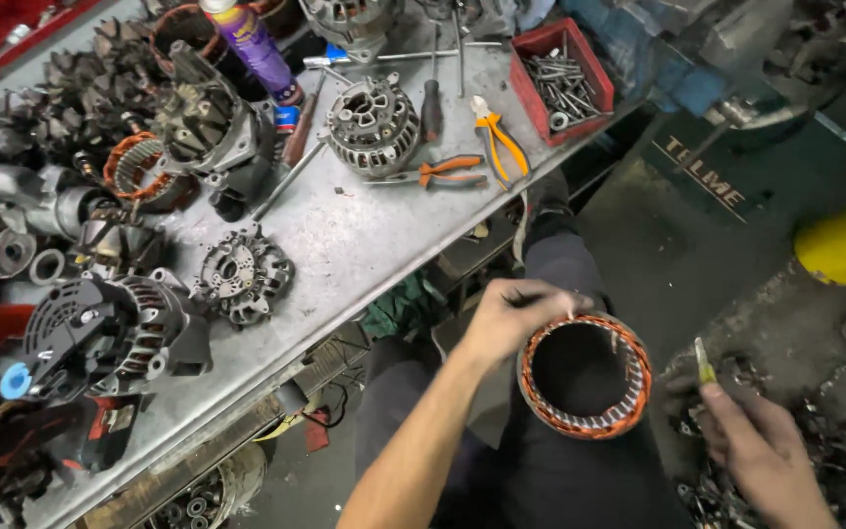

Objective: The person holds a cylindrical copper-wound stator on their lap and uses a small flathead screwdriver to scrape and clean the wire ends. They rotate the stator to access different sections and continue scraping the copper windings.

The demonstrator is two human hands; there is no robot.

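1. Head view: left hand [511, 318] grips the copper-wound stator ring [586, 375] by its rim, lower centre, over the lap so its bore faces up
2. Right hand [761, 451], fingers pinched shut on a small yellow-tipped tool [702, 360], waits just beside the ring
3. Spare parts crowd the table [364, 245] at left

Light falls from above and is brightest on the metal bench top [364, 235], which shows a pale sheen. The floor [697, 255] on the right is dim. Edges bend outward; near corners blur slightly and darken.
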